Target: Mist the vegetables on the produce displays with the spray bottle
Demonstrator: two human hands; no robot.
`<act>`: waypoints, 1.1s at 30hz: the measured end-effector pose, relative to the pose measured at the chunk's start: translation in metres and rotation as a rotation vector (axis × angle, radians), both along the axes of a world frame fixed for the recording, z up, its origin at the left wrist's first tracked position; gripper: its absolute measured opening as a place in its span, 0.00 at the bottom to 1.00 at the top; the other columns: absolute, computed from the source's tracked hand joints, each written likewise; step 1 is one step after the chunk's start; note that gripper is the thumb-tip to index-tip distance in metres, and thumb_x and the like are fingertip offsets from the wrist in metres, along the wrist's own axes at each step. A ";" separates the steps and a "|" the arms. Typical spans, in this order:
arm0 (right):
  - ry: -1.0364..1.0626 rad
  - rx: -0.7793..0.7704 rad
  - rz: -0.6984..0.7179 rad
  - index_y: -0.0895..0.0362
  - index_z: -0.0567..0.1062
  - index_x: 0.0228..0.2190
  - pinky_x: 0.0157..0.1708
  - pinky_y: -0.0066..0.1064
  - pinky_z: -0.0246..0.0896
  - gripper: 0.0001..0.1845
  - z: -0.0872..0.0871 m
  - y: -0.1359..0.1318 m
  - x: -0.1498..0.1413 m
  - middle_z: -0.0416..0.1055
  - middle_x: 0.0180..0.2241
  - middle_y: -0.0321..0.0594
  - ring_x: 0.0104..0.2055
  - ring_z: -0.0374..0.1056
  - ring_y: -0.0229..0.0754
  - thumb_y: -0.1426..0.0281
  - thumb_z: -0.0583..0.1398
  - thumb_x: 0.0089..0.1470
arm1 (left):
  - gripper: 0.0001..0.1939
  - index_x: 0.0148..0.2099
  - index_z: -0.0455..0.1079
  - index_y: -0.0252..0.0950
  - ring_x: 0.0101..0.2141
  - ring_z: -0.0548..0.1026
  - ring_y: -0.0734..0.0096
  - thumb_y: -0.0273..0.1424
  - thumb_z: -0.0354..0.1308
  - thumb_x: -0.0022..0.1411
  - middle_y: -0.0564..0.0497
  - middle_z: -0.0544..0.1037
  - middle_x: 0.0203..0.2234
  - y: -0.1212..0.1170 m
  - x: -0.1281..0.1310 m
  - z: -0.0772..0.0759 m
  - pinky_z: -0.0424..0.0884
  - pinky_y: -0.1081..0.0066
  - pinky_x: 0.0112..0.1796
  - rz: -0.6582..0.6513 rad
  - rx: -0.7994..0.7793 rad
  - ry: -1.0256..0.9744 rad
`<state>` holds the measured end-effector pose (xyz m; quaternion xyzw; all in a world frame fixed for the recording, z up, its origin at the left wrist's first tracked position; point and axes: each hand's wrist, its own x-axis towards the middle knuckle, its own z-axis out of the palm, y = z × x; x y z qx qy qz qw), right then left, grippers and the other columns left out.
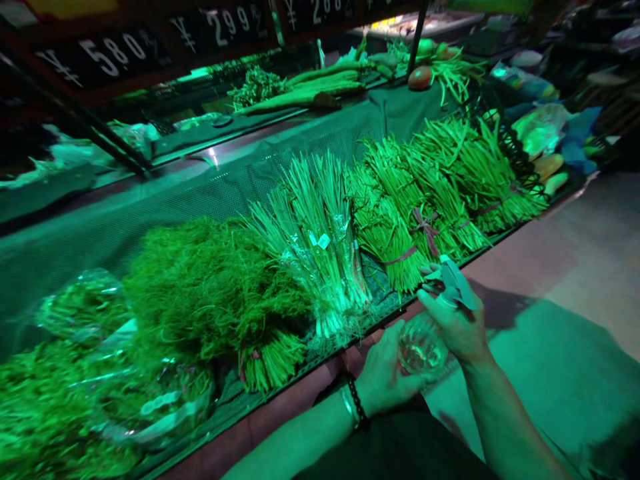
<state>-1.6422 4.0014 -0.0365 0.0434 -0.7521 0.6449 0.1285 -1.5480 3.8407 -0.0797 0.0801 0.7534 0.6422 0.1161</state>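
Observation:
My left hand is closed around the body of a clear spray bottle, holding it low in front of a vegetable stand. My right hand grips the bottle's pale trigger head, fingers wrapped over it. A dark beaded bracelet and a band sit on my left wrist. Just beyond the nozzle lie tied bundles of green beans and a wrapped bunch of spring onions.
The stand's dark mesh shelf carries feathery dill-like greens and bagged greens at left, more bean bundles at right. Price boards hang above a back shelf with long gourds. Floor lies at right.

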 end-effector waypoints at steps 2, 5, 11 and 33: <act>-0.021 -0.020 -0.002 0.50 0.70 0.71 0.56 0.50 0.80 0.42 -0.004 0.008 -0.004 0.81 0.56 0.48 0.57 0.80 0.55 0.63 0.73 0.59 | 0.46 0.69 0.67 0.42 0.60 0.81 0.42 0.48 0.79 0.53 0.40 0.80 0.63 0.009 -0.005 -0.001 0.79 0.41 0.63 -0.020 0.061 -0.011; -0.066 -0.023 0.000 0.49 0.72 0.71 0.54 0.47 0.81 0.41 -0.009 0.022 -0.012 0.82 0.51 0.44 0.51 0.81 0.51 0.61 0.73 0.60 | 0.46 0.70 0.67 0.44 0.58 0.82 0.44 0.45 0.79 0.53 0.42 0.82 0.62 0.024 -0.014 0.002 0.82 0.46 0.60 -0.043 0.153 -0.035; -0.118 -0.039 0.114 0.45 0.68 0.73 0.56 0.41 0.79 0.43 -0.015 0.055 -0.032 0.77 0.62 0.47 0.62 0.77 0.53 0.59 0.73 0.62 | 0.48 0.67 0.67 0.44 0.58 0.83 0.42 0.46 0.82 0.48 0.43 0.83 0.60 0.063 -0.026 -0.008 0.80 0.41 0.62 0.031 0.216 -0.050; -0.026 0.159 0.491 0.52 0.78 0.56 0.42 0.37 0.81 0.17 -0.018 0.126 -0.089 0.84 0.46 0.44 0.43 0.83 0.49 0.62 0.64 0.69 | 0.50 0.60 0.62 0.44 0.56 0.85 0.39 0.31 0.82 0.36 0.40 0.84 0.58 0.199 -0.079 -0.040 0.85 0.42 0.57 0.305 0.307 -0.192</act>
